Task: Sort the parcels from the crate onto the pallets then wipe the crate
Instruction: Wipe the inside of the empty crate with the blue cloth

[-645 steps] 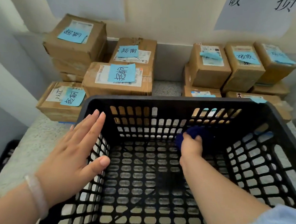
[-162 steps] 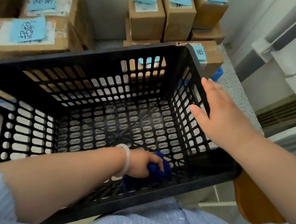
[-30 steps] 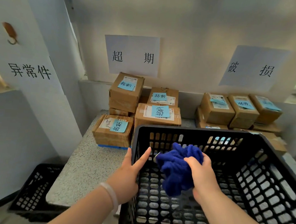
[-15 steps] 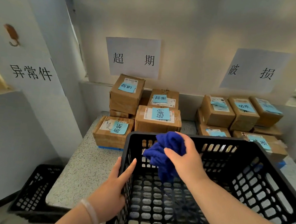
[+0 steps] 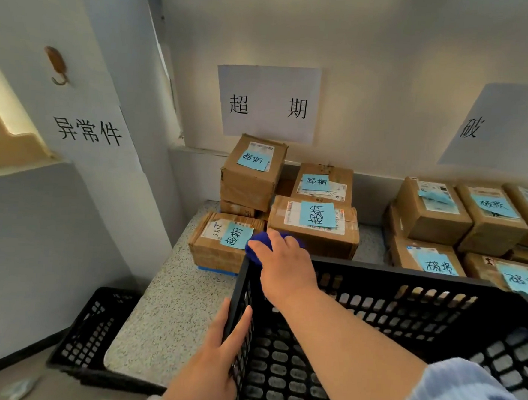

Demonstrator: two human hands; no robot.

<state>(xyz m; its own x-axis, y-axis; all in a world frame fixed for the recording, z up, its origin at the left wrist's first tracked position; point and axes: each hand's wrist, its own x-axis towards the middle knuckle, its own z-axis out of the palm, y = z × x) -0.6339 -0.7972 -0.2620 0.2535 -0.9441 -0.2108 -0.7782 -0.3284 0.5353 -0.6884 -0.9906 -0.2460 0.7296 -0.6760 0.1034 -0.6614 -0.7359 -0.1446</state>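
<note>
Both hands meet the crate (image 5: pixel 407 275): your right hand (image 5: pixel 283 266) grips the blue cloth (image 5: pixel 254 252) on its far-left corner, your left hand (image 5: pixel 210 361) clasps its left wall; its far rim runs rightward.

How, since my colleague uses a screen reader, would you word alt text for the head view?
The right hand holds a blue cloth on the far left corner of a black crate, while the left hand grips its left wall. Labelled cardboard parcels sit in two groups behind it on a speckled counter.
</note>
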